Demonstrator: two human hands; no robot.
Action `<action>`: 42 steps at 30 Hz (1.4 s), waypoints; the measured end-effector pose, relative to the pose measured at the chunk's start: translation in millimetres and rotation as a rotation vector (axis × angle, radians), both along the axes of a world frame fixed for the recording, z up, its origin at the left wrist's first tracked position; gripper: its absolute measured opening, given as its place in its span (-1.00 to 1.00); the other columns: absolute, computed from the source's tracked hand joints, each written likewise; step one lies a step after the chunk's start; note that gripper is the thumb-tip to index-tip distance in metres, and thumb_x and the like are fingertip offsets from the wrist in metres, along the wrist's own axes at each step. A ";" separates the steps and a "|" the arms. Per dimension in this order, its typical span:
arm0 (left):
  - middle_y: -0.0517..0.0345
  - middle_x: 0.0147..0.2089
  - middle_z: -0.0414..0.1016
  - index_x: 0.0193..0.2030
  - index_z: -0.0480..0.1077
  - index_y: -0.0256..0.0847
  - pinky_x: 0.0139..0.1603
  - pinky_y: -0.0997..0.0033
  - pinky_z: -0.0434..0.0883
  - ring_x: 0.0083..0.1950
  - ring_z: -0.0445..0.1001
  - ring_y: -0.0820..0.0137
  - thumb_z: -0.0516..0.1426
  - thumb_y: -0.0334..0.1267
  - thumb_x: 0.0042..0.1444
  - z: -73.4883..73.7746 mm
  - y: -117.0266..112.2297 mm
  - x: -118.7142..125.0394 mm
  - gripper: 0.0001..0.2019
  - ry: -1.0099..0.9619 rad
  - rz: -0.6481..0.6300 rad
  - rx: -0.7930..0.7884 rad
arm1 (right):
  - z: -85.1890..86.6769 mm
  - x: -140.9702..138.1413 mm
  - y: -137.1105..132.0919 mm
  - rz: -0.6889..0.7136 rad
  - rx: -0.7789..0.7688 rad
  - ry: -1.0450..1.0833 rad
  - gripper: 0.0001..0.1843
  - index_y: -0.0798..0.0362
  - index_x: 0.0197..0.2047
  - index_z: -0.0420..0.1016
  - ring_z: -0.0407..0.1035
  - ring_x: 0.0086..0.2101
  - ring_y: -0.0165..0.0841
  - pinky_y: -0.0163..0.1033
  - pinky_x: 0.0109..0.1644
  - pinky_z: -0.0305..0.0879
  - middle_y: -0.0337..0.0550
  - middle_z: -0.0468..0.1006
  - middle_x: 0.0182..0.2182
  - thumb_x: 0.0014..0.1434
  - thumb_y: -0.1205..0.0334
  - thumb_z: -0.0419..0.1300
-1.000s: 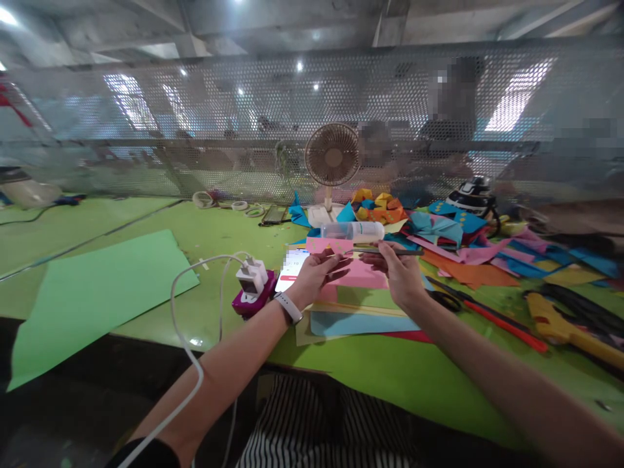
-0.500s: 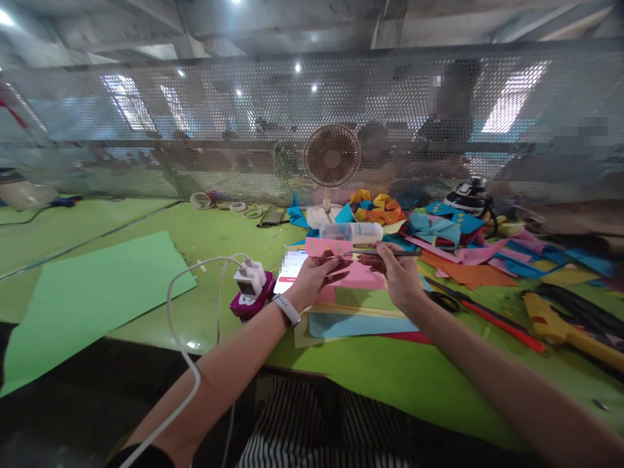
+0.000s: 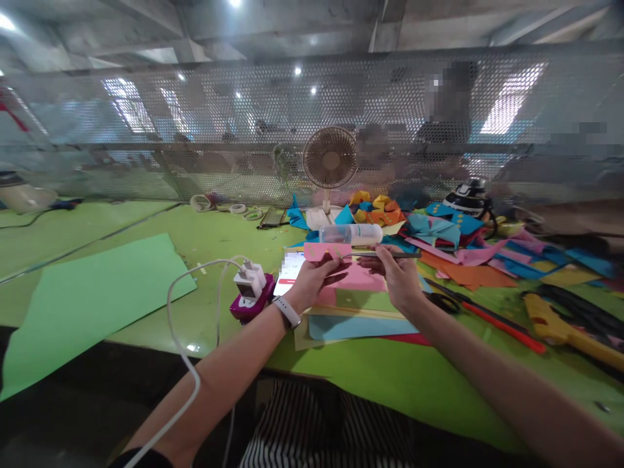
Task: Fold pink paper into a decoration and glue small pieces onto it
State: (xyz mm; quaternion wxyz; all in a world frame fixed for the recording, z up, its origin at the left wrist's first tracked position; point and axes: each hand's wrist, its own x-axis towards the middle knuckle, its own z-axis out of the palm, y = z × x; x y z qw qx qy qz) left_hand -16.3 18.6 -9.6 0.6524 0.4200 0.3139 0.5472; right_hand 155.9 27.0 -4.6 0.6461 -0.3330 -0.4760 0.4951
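Note:
My left hand (image 3: 316,279) is closed on the lower edge of a small pink paper piece (image 3: 319,251) bearing small yellowish marks. In my right hand (image 3: 397,276) is a thin dark pair of tweezers (image 3: 404,255), pinched between thumb and fingers. Its tip points left and reaches the right end of the pink paper; whether it grips anything there is too small to tell. Under both hands lies a stack of coloured paper sheets (image 3: 361,327), with pink, green, blue and red showing. A clear bottle with a white end (image 3: 348,234) lies on its side just beyond.
Left of my hands are a phone (image 3: 287,273) and a purple power socket (image 3: 251,305) with white chargers; their cable crosses my left forearm. A fan (image 3: 331,159) stands behind. Scissors (image 3: 443,301), a red-handled tool (image 3: 507,328), a yellow glue gun (image 3: 550,318) and folded papers lie right.
The pink paper in my left hand has dropped very slightly. The tweezers' tip stays at its right end, and both hands are almost still.

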 end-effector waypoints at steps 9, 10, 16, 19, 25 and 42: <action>-0.02 -0.27 0.56 -0.36 0.44 -0.36 0.05 0.18 0.36 -0.16 0.53 0.27 0.27 -0.33 -0.05 -0.2 1.2 0.0 -0.85 -0.026 -0.004 -0.002 | 12.6 5.7 -5.4 -0.085 0.048 -0.016 -0.73 0.07 -0.33 0.42 0.49 -0.52 -0.32 -0.35 -0.56 0.35 -0.22 0.54 -0.59 0.09 0.02 0.15; -0.02 -0.29 0.56 -0.37 0.43 -0.36 0.05 0.17 0.36 -0.15 0.53 0.26 0.27 -0.33 -0.06 0.6 0.8 0.3 -0.85 -0.028 -0.009 0.000 | 14.3 6.9 -5.0 -0.107 0.066 -0.018 -0.72 0.06 -0.31 0.42 0.49 -0.51 -0.32 -0.33 -0.53 0.36 -0.22 0.53 -0.58 0.10 -0.01 0.14; 0.01 -0.28 0.54 -0.32 0.45 -0.35 0.00 0.13 0.39 -0.19 0.54 0.23 0.28 -0.31 -0.07 5.9 -4.9 4.2 -0.81 0.055 -0.065 0.053 | 16.3 10.9 -0.2 -0.192 0.275 -0.224 -0.69 -0.04 -0.17 0.45 0.46 -0.26 -0.29 -0.15 -0.12 0.37 -0.19 0.56 -0.33 0.09 -0.03 0.15; 0.00 -0.28 0.55 -0.28 0.46 -0.34 -0.02 0.15 0.39 -0.23 0.55 0.25 0.27 -0.30 -0.08 7.0 -7.4 5.2 -0.79 0.095 -0.084 0.077 | 11.7 10.6 0.6 -0.087 0.306 -0.417 -0.73 -0.04 -0.18 0.48 0.39 -0.15 -0.26 -0.12 -0.01 0.27 -0.16 0.52 -0.22 0.06 0.04 0.21; 0.00 -0.33 0.56 -0.32 0.48 -0.38 -0.05 0.27 0.38 -0.30 0.54 0.35 0.27 -0.31 -0.09 10.8 -9.4 4.0 -0.81 0.132 -0.113 0.046 | 1.1 8.6 2.6 -0.033 0.324 -0.480 -0.67 0.01 -0.12 0.44 0.36 -0.26 -0.32 -0.18 -0.12 0.27 -0.19 0.48 -0.34 0.03 0.11 0.24; 0.14 -0.27 0.53 -0.27 0.47 -0.29 -0.03 0.33 0.36 -0.26 0.48 0.45 0.33 -0.27 -0.18 4.2 -8.2 7.5 -0.72 0.087 -0.054 0.058 | -4.7 -0.4 0.2 0.063 0.252 -0.361 -0.71 -0.02 -0.15 0.45 0.34 -0.28 -0.36 -0.22 -0.13 0.28 -0.22 0.45 -0.33 0.02 0.12 0.23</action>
